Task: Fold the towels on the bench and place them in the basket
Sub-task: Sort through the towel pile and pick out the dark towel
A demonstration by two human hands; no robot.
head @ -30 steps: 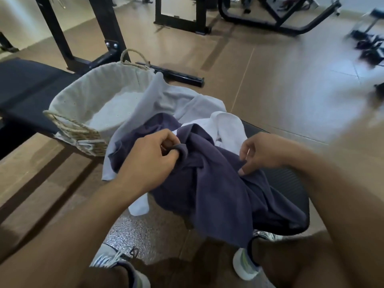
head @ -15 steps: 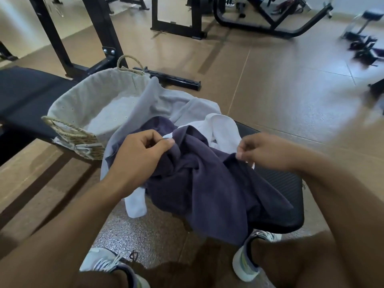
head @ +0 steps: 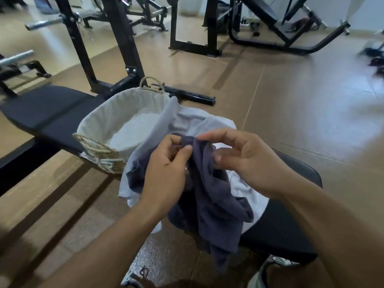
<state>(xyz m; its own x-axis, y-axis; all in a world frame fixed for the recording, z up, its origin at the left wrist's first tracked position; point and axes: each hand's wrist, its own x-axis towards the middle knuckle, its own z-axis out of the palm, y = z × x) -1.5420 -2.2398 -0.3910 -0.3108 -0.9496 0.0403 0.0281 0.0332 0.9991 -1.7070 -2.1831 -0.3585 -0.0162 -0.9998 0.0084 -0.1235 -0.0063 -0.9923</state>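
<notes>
The dark purple towel [head: 216, 204] hangs in a crumpled bunch from both hands, above the near end of the black bench [head: 286, 229]. The left hand [head: 166, 171] pinches its upper edge between thumb and curled fingers. The right hand [head: 245, 161] is just beside it and also holds the upper edge, with thumb and fingers closed on the cloth.

Under the purple towel lie a pale grey towel [head: 187, 121] and a white towel [head: 245, 190], both unfolded on the bench. The grey one lies partly over the rim of the basket [head: 99, 150], which stands on the bench to the left and a little farther away. Inside the basket only the cloth lining can be seen.

The towel looks soft, light and limp, so it will probably sag and twist wherever it is not supported. It seems not slippery and not fragile. A good hold would likely be at two neighbouring corners of one edge, with the hands moved well apart, so that the cloth hangs flat before folding.
</notes>
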